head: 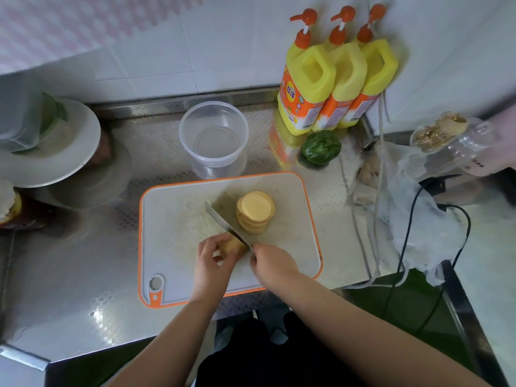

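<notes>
Partly under left hand (213, 265): potato (235, 245).

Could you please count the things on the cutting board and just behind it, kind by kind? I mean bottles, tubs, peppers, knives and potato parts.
Yellow pump bottles: 3
Clear plastic tub: 1
Green pepper: 1
Cutting board: 1
Knife: 1
Stack of potato slices: 1
Uncut potato piece: 1
Total: 9
</notes>
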Action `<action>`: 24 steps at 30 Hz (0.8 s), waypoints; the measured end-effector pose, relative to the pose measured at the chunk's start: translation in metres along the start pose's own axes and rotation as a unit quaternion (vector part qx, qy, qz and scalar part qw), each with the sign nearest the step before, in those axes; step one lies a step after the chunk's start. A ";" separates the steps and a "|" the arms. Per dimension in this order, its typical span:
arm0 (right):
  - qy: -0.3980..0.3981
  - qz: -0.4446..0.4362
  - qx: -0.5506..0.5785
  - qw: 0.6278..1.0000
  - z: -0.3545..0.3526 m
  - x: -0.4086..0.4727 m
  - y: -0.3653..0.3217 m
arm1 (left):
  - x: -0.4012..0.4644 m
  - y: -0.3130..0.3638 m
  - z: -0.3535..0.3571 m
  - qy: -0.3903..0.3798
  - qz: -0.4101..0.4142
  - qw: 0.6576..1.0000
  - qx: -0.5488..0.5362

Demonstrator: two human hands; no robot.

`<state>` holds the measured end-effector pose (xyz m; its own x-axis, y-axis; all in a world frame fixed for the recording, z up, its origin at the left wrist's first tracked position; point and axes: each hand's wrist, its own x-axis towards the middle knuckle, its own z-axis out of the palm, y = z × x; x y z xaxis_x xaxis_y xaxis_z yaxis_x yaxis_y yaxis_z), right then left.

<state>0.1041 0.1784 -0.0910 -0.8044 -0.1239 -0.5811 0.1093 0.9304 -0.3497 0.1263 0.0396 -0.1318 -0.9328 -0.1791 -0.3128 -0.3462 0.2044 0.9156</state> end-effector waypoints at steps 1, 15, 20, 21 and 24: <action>-0.003 0.000 0.003 1.000 -0.001 0.000 0.000 | 0.001 0.001 0.000 0.001 -0.027 0.999 -0.022; 0.005 0.006 0.024 1.000 0.000 -0.004 0.002 | 0.002 -0.022 -0.001 0.005 0.221 0.965 0.142; 0.016 -0.010 0.026 0.999 0.001 -0.005 0.000 | 0.011 -0.045 -0.002 0.014 0.390 0.885 0.253; 0.019 -0.013 0.024 0.999 0.001 -0.005 0.000 | 0.014 -0.048 -0.003 0.018 0.407 0.878 0.253; 0.030 -0.017 0.024 0.999 0.003 -0.003 0.003 | 0.021 -0.051 -0.003 0.024 0.460 0.852 0.250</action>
<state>0.1086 0.1807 -0.0925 -0.8419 -0.1326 -0.5230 0.1080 0.9083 -0.4042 0.1245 0.0219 -0.1848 -0.8308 0.2424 0.5010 0.5195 0.6605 0.5420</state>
